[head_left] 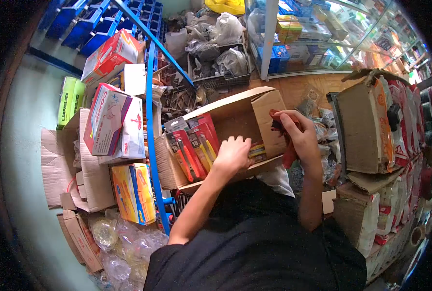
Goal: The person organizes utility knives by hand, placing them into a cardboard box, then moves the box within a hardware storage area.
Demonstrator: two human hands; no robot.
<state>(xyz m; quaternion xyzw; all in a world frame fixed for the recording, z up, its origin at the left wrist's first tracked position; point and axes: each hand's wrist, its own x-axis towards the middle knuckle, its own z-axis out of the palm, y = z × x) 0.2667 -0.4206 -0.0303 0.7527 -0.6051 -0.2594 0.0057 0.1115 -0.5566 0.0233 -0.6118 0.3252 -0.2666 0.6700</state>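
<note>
A cardboard box (269, 114) lies open before me. Carded utility knives (189, 154), some orange and some yellow, stand in its left part. My left hand (233, 154) reaches over the near side of the box, knuckles up and fingers curled down; their tips are hidden. Just right of it lie flat yellow packs (257, 152), close to the thumb. My right hand (301, 138) is closed on a crumpled red cloth (290, 154) at the right end of the box.
Left of a blue metal post (150, 111) are stacked product boxes (110, 119) and clear plastic bags (124, 240). A dark crate of bagged parts (221, 60) stands behind. Glass shelving (323, 46) is at back right, and cartons of red packets (366, 126) stand at right.
</note>
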